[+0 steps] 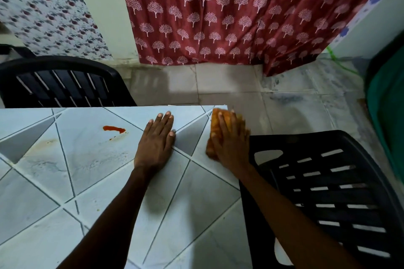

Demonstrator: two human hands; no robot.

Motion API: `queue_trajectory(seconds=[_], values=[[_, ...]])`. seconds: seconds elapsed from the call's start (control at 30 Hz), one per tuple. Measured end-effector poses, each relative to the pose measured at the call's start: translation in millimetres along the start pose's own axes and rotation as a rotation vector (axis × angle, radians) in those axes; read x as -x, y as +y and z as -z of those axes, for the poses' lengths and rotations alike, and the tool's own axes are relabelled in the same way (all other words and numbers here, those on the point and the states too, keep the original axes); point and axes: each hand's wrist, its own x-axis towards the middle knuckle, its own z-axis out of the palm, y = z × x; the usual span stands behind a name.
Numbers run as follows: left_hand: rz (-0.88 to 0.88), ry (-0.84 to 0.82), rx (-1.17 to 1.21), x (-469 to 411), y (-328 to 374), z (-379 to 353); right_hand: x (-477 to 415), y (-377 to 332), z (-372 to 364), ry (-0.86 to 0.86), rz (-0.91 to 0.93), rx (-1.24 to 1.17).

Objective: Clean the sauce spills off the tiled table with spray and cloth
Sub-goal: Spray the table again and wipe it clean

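Note:
The tiled table (65, 181) fills the lower left, pale tiles with dark grout lines. A red sauce spill (114, 129) lies near its far edge, with a faint brownish smear (47, 143) further left. My left hand (156, 144) rests flat on the tabletop, fingers straight, right of the red spill. My right hand (229, 140) presses an orange cloth (216, 124) onto the table's far right corner, fingers spread over it. The cloth looks blurred. No spray bottle is in view.
A black plastic chair (328, 192) stands against the table's right edge, under my right forearm. Another black chair (61, 83) sits behind the far edge. A red tree-print curtain (218, 17) hangs beyond. A green object (387, 105) stands at the right.

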Motion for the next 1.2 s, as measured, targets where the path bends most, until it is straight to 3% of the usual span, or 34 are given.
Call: queue_trajectory(seconds=[0.13,0.27,0.37,0.53,0.63,0.77,0.9,1.03,1.13,1.2], values=[[0.012,-0.010,0.026,-1,-5,0,-21,-43,-3,0.050,0.075,0.096],[-0.007,0.022,0.083,2,-2,3,98,-33,-2,0.064,0.305,0.030],[-0.033,0.040,0.116,2,1,3,158,-2,4,-0.043,0.290,0.000],[-0.037,0.062,0.125,2,-3,2,50,-13,-3,-0.018,0.004,0.012],[-0.006,0.078,0.147,3,-4,0,-26,-48,-7,0.022,-0.048,0.054],[0.029,0.095,0.210,2,-5,1,13,-76,-13,0.044,0.150,0.122],[-0.015,0.102,0.193,4,-2,4,106,-47,-9,-0.041,0.314,0.063],[-0.048,0.102,0.185,17,-7,15,83,-22,-3,-0.040,0.118,0.056],[-0.011,0.091,0.100,41,-17,28,9,-59,-10,0.012,-0.042,0.089],[0.058,0.048,0.071,58,-28,35,-17,-101,-17,0.023,-0.026,0.083]])
